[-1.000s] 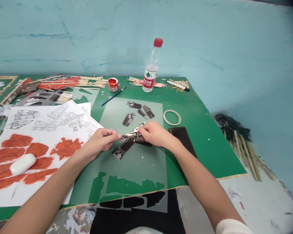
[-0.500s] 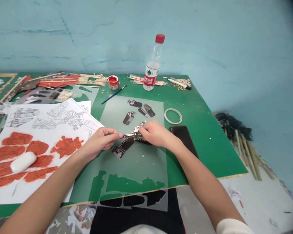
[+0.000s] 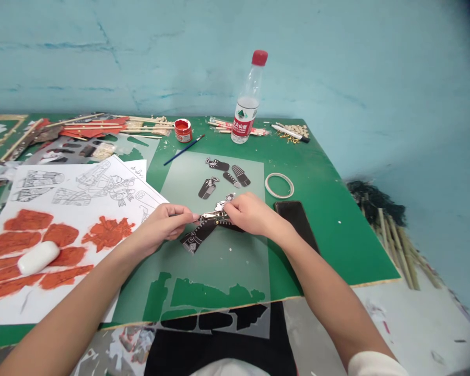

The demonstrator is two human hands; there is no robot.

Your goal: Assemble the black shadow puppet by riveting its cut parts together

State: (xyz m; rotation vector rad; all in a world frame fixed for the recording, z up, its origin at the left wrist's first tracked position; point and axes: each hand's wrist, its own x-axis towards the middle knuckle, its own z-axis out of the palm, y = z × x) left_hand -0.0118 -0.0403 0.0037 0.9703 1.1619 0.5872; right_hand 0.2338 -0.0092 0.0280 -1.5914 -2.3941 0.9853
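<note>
In the head view, my left hand (image 3: 170,223) is closed in a pinch at the left end of a narrow shiny metal-looking piece (image 3: 211,214). Its exact kind is too small to tell. My right hand (image 3: 248,213) pinches a black-and-white cut-out puppet figure (image 3: 198,237) near its white head (image 3: 220,206), against the other end of the shiny piece. One dark limb of the figure slants down to the left, and another runs under my right hand. A small gold fastener (image 3: 216,222) shows at the joint. Loose black cut-out parts (image 3: 208,188) lie just beyond my hands.
A translucent sheet (image 3: 235,266) lies beneath the work. Around it are a tape roll (image 3: 279,186), phone (image 3: 293,219), water bottle (image 3: 245,115), red paint jar (image 3: 183,131), brush (image 3: 184,150) and marker (image 3: 292,133). Drawing sheets (image 3: 74,214) carry a white oval object (image 3: 39,257) on the left.
The camera view has shifted very slightly. Both hands keep the same grip, and the puppet and shiny piece show almost no movement.
</note>
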